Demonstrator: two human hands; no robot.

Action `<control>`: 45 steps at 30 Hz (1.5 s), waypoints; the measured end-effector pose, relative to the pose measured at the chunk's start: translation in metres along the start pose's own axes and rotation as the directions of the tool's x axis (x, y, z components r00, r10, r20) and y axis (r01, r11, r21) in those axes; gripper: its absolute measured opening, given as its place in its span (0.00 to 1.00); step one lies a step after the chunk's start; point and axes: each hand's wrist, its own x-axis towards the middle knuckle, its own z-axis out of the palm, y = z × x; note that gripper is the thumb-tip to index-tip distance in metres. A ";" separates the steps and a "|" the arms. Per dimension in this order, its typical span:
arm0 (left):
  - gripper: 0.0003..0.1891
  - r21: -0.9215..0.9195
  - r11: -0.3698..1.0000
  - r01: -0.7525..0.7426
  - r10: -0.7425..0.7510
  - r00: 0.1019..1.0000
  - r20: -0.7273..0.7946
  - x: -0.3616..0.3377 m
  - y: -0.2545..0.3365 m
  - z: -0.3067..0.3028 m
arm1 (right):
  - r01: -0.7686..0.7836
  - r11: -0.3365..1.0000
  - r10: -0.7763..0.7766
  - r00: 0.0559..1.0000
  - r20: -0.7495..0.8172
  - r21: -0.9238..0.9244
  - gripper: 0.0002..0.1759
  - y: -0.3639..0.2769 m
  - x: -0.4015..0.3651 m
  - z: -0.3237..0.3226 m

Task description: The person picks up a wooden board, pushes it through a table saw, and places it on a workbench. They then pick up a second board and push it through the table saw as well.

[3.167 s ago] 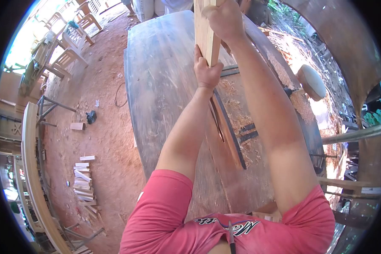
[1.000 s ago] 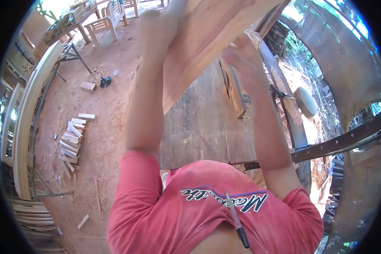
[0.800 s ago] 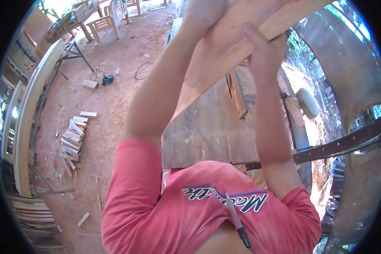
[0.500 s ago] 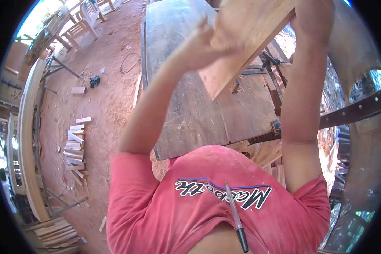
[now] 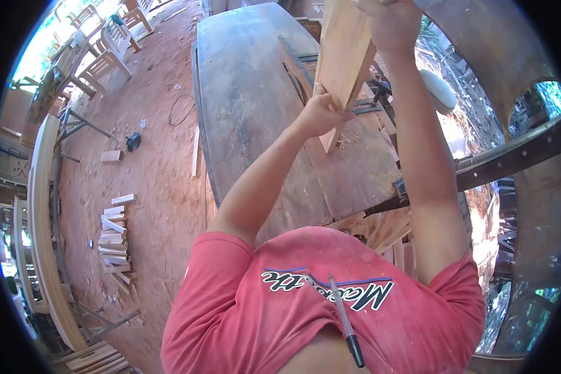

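A long pale wooden board (image 5: 343, 59) is tilted up over the worktable (image 5: 240, 106), its lower end above the table surface. Near that lower end, my left hand (image 5: 321, 115) has its fingers closed around the board's edge. Higher up, at the top of the view, my right hand (image 5: 394, 26) grips the same board by its right side. The board's upper end runs out of view. Wood shavings (image 5: 350, 137) lie on the table beneath it, beside a slot with dark metal parts.
Cut wood blocks (image 5: 113, 240) lie piled on the dirt floor at left. Long planks (image 5: 43, 237) rest on metal stands at far left, and plastic chairs (image 5: 106, 62) stand behind. A dark curved beam (image 5: 511, 153) crosses at right. A pen (image 5: 346, 321) hangs from my shirt collar.
The board has turned steeper, and its lower end has moved slightly right. My left hand, spread and blurred against the board before, now closes on its edge. My right hand has shifted left.
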 end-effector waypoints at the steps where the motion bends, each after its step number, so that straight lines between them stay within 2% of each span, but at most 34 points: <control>1: 0.36 -0.089 0.996 0.003 0.000 0.999 0.035 0.007 -0.004 -0.002 | 0.003 1.000 -0.003 1.000 0.001 -0.004 0.25 0.005 0.004 -0.001; 3: 0.36 -0.113 0.993 -0.010 0.016 0.998 0.055 0.014 -0.009 -0.006 | -0.052 0.999 0.052 0.999 0.018 -0.008 0.25 0.014 0.008 -0.002; 5: 0.37 -0.141 0.990 -0.010 0.021 0.997 0.077 0.015 -0.014 -0.002 | -0.031 0.998 0.033 0.998 0.049 -0.051 0.23 0.021 0.009 -0.007; 7: 0.37 0.018 0.999 -0.050 0.050 0.999 -0.010 0.014 -0.017 0.002 | 0.000 0.996 0.007 0.997 0.077 -0.088 0.22 0.027 0.004 -0.010; 9: 0.38 0.016 0.997 -0.070 0.070 0.997 -0.038 0.013 -0.015 0.005 | -0.182 0.980 0.173 0.980 0.097 0.082 0.22 0.021 -0.013 -0.008; 10: 0.38 0.012 0.996 -0.090 0.090 0.994 -0.067 0.012 -0.014 0.008 | -0.182 0.980 0.176 0.981 0.088 0.078 0.22 0.034 -0.018 -0.013; 11: 0.38 0.013 0.996 -0.093 0.094 0.994 -0.057 0.013 -0.012 0.012 | -0.245 0.963 0.261 0.952 0.159 -0.112 0.19 0.053 -0.026 -0.018; 12: 0.40 0.040 0.995 -0.090 0.095 0.986 -0.138 0.014 -0.011 0.018 | -0.286 0.909 0.356 0.911 0.209 -0.302 0.18 0.064 -0.034 -0.022; 13: 0.42 0.068 0.994 -0.087 0.100 0.971 -0.218 0.017 -0.009 0.024 | -0.286 0.909 0.354 0.914 0.197 -0.304 0.18 0.074 -0.042 -0.026; 14: 0.42 0.072 0.993 -0.095 0.108 0.972 -0.207 0.021 -0.011 0.031 | -0.253 0.916 0.321 0.928 0.189 -0.313 0.18 0.078 -0.049 -0.022; 15: 0.42 0.039 0.988 -0.151 0.156 0.934 -0.323 0.024 -0.015 0.041 | -0.222 0.920 0.289 0.940 0.180 -0.322 0.17 0.079 -0.054 -0.018; 18: 0.37 -0.027 0.974 -0.225 0.188 0.866 -0.464 0.036 -0.029 0.062 | -0.221 0.928 0.265 0.958 0.112 -0.299 0.20 0.077 -0.058 -0.012; 20: 0.33 -0.189 0.949 -0.252 0.095 0.801 -0.591 0.042 -0.034 0.070 | -0.260 0.925 0.294 0.952 0.087 -0.276 0.22 0.075 -0.059 -0.008; 22: 0.31 -0.186 0.933 -0.307 0.137 0.785 -0.605 0.046 -0.037 0.070 | -0.177 0.953 0.194 0.980 0.047 -0.245 0.21 0.074 -0.061 -0.004; 24: 0.30 -0.187 0.916 -0.354 0.169 0.765 -0.622 0.044 -0.038 0.065 | -0.203 0.945 0.220 0.975 0.042 -0.256 0.21 0.072 -0.064 -0.007; 26: 0.30 -0.056 0.934 -0.353 0.271 0.803 -0.530 0.040 -0.040 0.061 | -0.232 0.936 0.252 0.967 0.045 -0.265 0.21 0.074 -0.065 -0.009; 30: 0.31 -0.136 0.941 -0.309 0.187 0.812 -0.553 0.043 -0.035 0.065 | -0.248 0.958 0.270 0.950 0.155 -0.147 0.21 0.079 -0.059 -0.015; 32: 0.32 0.034 0.939 -0.341 0.295 0.752 -0.590 0.049 -0.036 0.064 | -0.244 0.964 0.260 0.946 0.192 -0.102 0.21 0.081 -0.056 -0.015; 33: 0.32 0.090 0.933 -0.349 0.331 0.731 -0.597 0.051 -0.037 0.065 | -0.243 0.947 0.280 0.945 0.170 -0.212 0.21 0.082 -0.057 -0.013; 34: 0.33 0.056 0.938 -0.342 0.304 0.736 -0.604 0.052 -0.038 0.066 | -0.241 0.917 0.299 0.943 0.145 -0.319 0.21 0.084 -0.057 -0.013; 36: 0.34 0.024 0.943 -0.332 0.277 0.744 -0.608 0.050 -0.035 0.066 | -0.248 0.902 0.310 0.942 0.130 -0.352 0.21 0.084 -0.058 -0.016; 37: 0.34 -0.070 0.934 -0.350 0.238 0.756 -0.610 0.048 -0.033 0.067 | -0.253 0.888 0.319 0.940 0.119 -0.384 0.21 0.085 -0.059 -0.017; 38: 0.34 -0.164 0.917 -0.364 0.197 0.770 -0.607 0.047 -0.033 0.067 | -0.256 0.888 0.321 0.940 0.116 -0.382 0.21 0.083 -0.060 -0.016; 41: 0.33 -0.189 0.897 -0.401 0.225 0.779 -0.586 0.048 -0.036 0.066 | -0.303 0.888 0.356 0.929 0.100 -0.345 0.22 0.073 -0.061 -0.015; 42: 0.32 -0.197 0.890 -0.412 0.234 0.781 -0.579 0.048 -0.037 0.066 | -0.271 0.925 0.307 0.945 0.108 -0.265 0.22 0.070 -0.060 -0.013; 43: 0.31 -0.156 0.888 -0.432 0.263 0.757 -0.599 0.049 -0.037 0.066 | -0.236 0.955 0.259 0.960 0.112 -0.182 0.22 0.068 -0.057 -0.011; 45: 0.30 -0.114 0.892 -0.438 0.283 0.736 -0.614 0.047 -0.042 0.067 | -0.271 0.945 0.296 0.947 0.126 -0.184 0.23 0.065 -0.051 -0.004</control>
